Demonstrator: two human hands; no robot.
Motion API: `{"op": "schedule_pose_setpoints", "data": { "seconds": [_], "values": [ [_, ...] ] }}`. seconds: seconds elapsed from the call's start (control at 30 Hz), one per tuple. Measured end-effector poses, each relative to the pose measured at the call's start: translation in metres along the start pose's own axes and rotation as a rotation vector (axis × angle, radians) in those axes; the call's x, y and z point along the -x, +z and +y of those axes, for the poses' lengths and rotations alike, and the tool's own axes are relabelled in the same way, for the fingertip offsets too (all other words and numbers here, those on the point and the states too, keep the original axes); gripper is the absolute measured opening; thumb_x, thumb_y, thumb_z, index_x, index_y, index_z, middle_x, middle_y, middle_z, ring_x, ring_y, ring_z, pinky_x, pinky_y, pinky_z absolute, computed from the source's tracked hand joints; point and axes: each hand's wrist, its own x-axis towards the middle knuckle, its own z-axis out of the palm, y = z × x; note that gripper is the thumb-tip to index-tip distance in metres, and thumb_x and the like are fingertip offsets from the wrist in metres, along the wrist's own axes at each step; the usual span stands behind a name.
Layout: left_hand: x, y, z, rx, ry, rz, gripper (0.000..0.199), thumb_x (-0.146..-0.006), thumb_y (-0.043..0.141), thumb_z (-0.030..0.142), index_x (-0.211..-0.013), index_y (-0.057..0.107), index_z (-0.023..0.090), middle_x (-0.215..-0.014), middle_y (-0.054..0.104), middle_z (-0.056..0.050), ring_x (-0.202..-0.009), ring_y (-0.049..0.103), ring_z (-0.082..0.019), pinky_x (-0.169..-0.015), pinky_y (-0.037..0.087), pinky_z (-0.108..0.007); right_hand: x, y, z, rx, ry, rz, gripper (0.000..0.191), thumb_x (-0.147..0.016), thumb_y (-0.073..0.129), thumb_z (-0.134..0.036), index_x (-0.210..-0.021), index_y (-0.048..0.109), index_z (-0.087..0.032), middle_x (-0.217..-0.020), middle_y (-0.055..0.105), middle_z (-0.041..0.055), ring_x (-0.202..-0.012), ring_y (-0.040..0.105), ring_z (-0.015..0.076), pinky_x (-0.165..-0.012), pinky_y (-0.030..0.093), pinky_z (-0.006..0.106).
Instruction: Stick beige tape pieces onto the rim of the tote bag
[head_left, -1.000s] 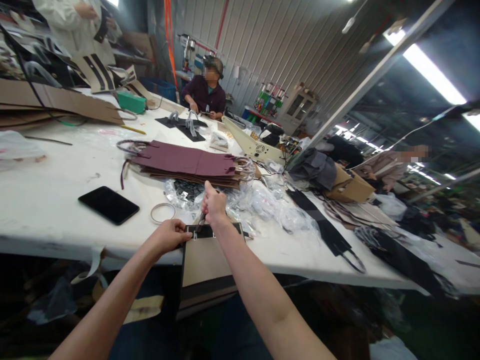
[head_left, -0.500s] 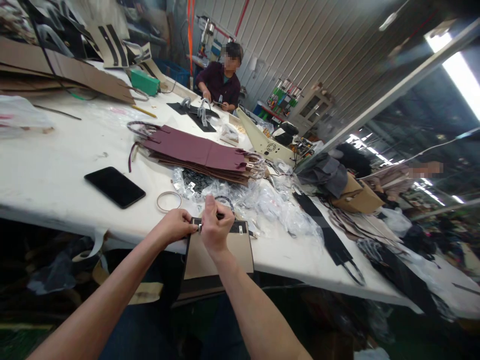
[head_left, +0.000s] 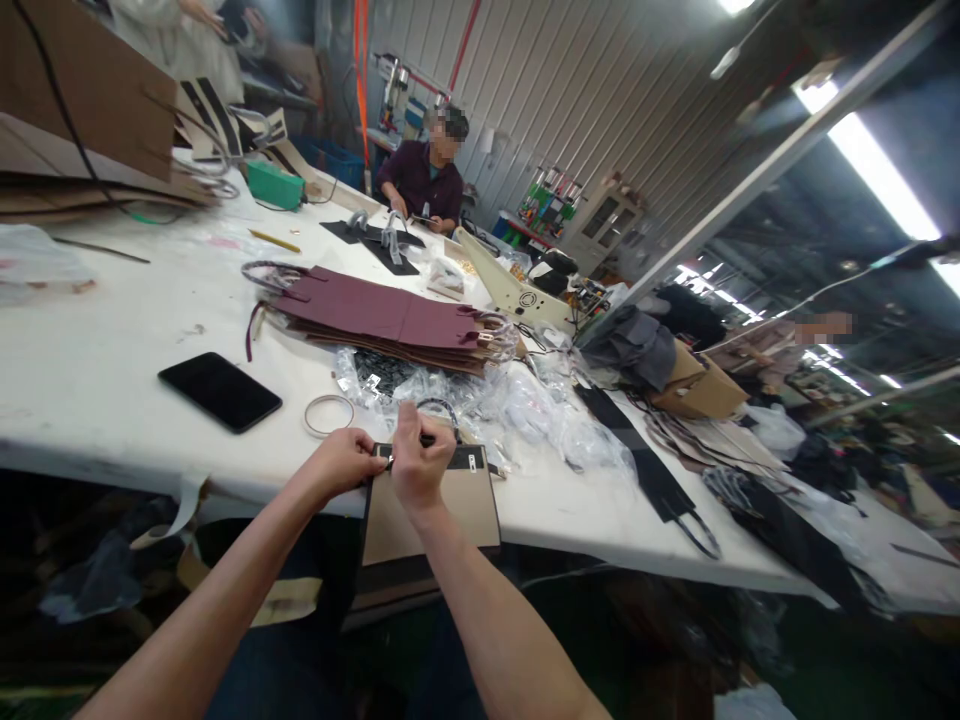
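Note:
A beige and black bag panel (head_left: pixel 465 508) lies over the table's front edge, a small metal plate (head_left: pixel 472 463) on its dark top strip. Pinched at the panel's upper left corner is my left hand (head_left: pixel 346 462). My right hand (head_left: pixel 421 460) is a fist round a dark tool (head_left: pixel 427 440), thumb up, just right of the left hand; the tool's tip is hidden. A tape ring (head_left: pixel 328 415) lies behind my left hand. Clear plastic bags (head_left: pixel 525 405) are bunched behind the panel.
A stack of maroon bag pieces (head_left: pixel 382 305) lies mid-table. A black phone (head_left: pixel 220 391) is at left. Across the white table (head_left: pixel 97 350) sits a person (head_left: pixel 424 180). Black strap pieces (head_left: pixel 652 480) lie at right, near a cardboard box (head_left: pixel 697 382).
The view has shifted slightly, so the table's things sit a little further left. At the far left, the brown sheets stand higher. Both hands keep their places at the panel.

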Motion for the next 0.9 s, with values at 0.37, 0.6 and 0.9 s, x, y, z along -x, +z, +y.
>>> {"op": "schedule_pose_setpoints", "data": {
  "seconds": [0.37, 0.6, 0.9],
  "values": [
    [0.016, -0.001, 0.011, 0.011, 0.11, -0.002, 0.039, -0.055, 0.077, 0.052, -0.071, 0.062, 0.02, -0.059, 0.065, 0.001, -0.06, 0.056, -0.016, -0.057, 0.038, -0.026, -0.103, -0.22, -0.022, 0.151, 0.624, -0.111, 0.067, -0.094, 0.07, -0.07, -0.063, 0.03, -0.026, -0.046, 0.029, -0.0121, -0.04, 0.016, 0.0046, -0.038, 0.013, 0.022],
    [-0.02, -0.001, -0.033, -0.011, 0.047, -0.001, 0.055, -0.055, 0.087, 0.064, -0.084, 0.074, 0.019, -0.073, 0.075, -0.003, -0.059, 0.055, -0.016, -0.049, 0.032, -0.024, -0.097, -0.306, 0.027, 0.823, 0.651, -0.044, 0.055, -0.102, 0.066, -0.06, -0.067, 0.055, -0.019, -0.058, 0.055, -0.0039, -0.053, 0.052, 0.0111, -0.055, 0.041, 0.025],
    [0.02, 0.006, 0.01, 0.051, 0.066, 0.078, 0.03, -0.053, 0.082, 0.042, -0.069, 0.067, 0.021, -0.065, 0.064, -0.001, -0.068, 0.056, -0.019, -0.067, 0.039, -0.034, -0.067, -0.293, 0.048, 0.875, 0.094, 0.077, 0.067, -0.075, 0.056, -0.095, -0.067, 0.059, -0.028, -0.078, 0.067, 0.0136, -0.066, 0.067, 0.0314, -0.062, 0.046, 0.046]
  ]
}}
